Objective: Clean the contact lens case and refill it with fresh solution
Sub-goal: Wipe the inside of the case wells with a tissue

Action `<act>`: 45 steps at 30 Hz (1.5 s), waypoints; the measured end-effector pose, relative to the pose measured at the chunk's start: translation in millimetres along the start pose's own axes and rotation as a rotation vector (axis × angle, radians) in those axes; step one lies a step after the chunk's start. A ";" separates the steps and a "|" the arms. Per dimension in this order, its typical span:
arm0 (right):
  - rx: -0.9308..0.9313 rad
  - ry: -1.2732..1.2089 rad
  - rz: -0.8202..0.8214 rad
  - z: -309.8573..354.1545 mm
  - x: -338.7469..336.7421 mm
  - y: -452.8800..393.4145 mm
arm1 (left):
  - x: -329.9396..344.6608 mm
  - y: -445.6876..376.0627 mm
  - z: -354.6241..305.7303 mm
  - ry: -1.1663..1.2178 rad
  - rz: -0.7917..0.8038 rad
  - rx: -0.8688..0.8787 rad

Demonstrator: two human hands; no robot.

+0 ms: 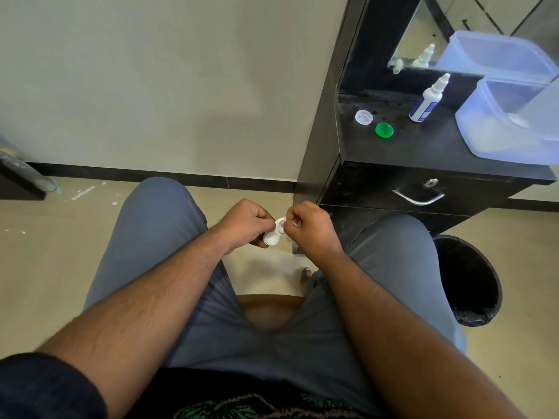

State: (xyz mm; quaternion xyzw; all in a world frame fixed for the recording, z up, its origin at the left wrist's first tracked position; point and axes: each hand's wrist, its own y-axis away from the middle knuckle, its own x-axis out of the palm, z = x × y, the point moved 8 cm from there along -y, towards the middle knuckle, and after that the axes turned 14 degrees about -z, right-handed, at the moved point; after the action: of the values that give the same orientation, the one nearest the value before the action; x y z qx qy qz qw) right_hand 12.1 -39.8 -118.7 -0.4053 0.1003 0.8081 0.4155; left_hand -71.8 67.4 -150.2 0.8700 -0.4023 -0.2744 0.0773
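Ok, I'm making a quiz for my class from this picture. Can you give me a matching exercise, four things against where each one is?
Things:
1 case
2 green cap
3 bottle
4 bin

Places:
A floor, beside the right knee
B between both hands
C countertop, upright beside the tub
D countertop, near the clear cap

Pairs: 1-B, 2-D, 3-C, 4-A

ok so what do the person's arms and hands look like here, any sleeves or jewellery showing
Both forearms are bare and hairy, with no watch, bracelet or rings visible on the left hand or the right hand. A dark sleeve, pushed up near the elbow, shows on the left arm. The right arm's sleeve is out of frame.
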 end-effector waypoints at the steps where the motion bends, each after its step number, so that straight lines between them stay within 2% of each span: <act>1: -0.040 0.025 0.012 2.7 1.3 -0.1 | 1.0 -0.3 0.8 -0.036 0.029 0.004; 6: -0.175 0.116 0.034 12.5 4.7 3.0 | 5.7 1.9 -3.5 -0.301 0.127 0.152; 9: -0.143 0.090 -0.004 9.8 2.5 1.5 | 3.1 2.5 -10.4 -0.354 0.068 0.255; 14: 0.171 -0.142 -0.170 -11.4 -12.5 -0.1 | -2.3 4.8 -26.0 -0.261 -0.073 0.334; 18: 0.391 -0.364 -0.193 -23.2 -10.7 2.5 | -1.3 9.0 -30.6 -0.196 -0.153 0.397; 22: 0.753 -0.700 -0.131 -38.9 2.1 14.0 | 2.0 19.5 -38.1 -0.140 -0.253 0.513; 25: 1.010 -0.964 -0.051 -40.9 13.8 25.2 | 8.9 27.4 -42.1 -0.178 -0.258 0.608; 31: 1.128 -1.031 0.158 -39.9 24.3 30.1 | 4.9 29.0 -46.6 -0.214 -0.300 0.684; 35: 1.086 -1.002 0.273 -34.1 24.8 25.8 | -11.6 14.2 -37.5 -0.079 -0.319 0.513; 38: 0.969 -1.022 0.202 -30.1 15.8 18.0 | -20.5 -1.1 -20.8 0.184 -0.264 0.186; 40: 0.731 -0.844 0.043 -28.5 -6.2 5.8 | -17.3 -3.3 -9.2 0.263 -0.168 -0.026; 42: 0.411 -0.487 -0.078 -18.7 -31.5 -3.2 | -11.8 -0.1 -3.2 0.248 -0.051 -0.143; 45: 0.064 -0.213 -0.075 3.5 -40.7 -2.9 | -3.8 4.3 -1.4 0.184 0.080 -0.184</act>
State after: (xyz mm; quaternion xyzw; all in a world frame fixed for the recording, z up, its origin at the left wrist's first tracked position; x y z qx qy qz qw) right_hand 25.6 -60.3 -85.8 -0.3070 0.0659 0.8270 0.4664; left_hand -76.0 67.3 -145.9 0.8640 -0.4009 -0.2257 0.2045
